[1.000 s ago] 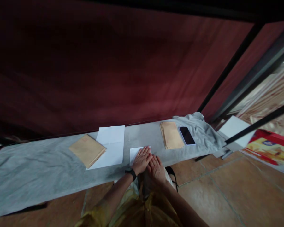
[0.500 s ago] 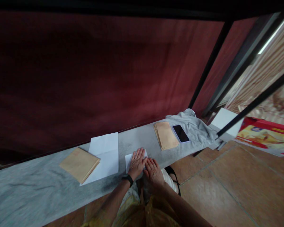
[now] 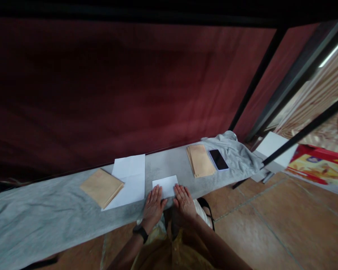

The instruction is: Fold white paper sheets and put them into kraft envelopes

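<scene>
A small folded sheet of white paper [image 3: 165,184] lies flat on the cloth-covered bench in front of me. My left hand [image 3: 154,204] rests at its left near corner with the fingers stretched out flat. On the right edge of the paper lies my right hand [image 3: 184,200], fingers extended as well. To the left, larger white paper [image 3: 131,180] with a crease is partly covered by a stack of brown envelopes [image 3: 101,186]. Another stack of brown envelopes [image 3: 202,160] is to the right of my hands.
A phone [image 3: 218,159] lies beside the right stack. The grey cloth [image 3: 59,210] covers the narrow bench and bunches up at its right end. Dark metal bars [image 3: 256,82] rise at the right. A white box [image 3: 276,148] and a red-yellow carton [image 3: 321,168] stand beyond the bench.
My left hand has slid off the middle of the folded paper to its left near corner, baring most of the sheet. My right hand stays at the right edge. The view has shifted slightly.
</scene>
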Tool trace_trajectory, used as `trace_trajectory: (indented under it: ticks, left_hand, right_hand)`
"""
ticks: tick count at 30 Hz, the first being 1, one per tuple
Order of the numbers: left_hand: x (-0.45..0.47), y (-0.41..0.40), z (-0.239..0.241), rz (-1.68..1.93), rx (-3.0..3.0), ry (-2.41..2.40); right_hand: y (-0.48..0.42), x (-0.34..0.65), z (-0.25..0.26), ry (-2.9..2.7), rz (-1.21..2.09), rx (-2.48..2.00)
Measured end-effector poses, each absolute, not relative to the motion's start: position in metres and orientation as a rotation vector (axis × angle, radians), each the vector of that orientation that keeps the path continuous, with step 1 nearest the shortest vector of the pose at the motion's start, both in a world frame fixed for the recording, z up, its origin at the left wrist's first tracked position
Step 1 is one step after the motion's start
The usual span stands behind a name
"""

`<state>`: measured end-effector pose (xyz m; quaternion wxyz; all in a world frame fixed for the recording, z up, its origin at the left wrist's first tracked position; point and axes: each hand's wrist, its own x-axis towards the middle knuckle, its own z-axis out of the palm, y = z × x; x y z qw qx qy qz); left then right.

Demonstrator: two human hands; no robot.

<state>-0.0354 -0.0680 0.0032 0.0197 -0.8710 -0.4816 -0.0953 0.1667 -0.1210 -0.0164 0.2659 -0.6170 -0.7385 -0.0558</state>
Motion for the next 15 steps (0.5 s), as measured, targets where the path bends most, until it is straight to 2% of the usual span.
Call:
trace_trajectory:
  ticks: [11, 13, 15]
  left_hand:
    - [-0.036, -0.075, 0.012, -0.396, -2.614, -1.965]
    - [-0.032, -0.069, 0.022, -0.545, -2.661, -2.161]
    - [-0.029, -0.061, 0.033, -0.862, -2.643, -2.477]
  right_hand:
    - [-0.122, 0.166, -0.016, -2.026, -0.156, -1.686]
    - [-0.122, 0.165, -0.015, -2.028, -0.148, -1.692]
    - [-0.123, 0.164, -0.014, -2.026, -0.138, -1.702]
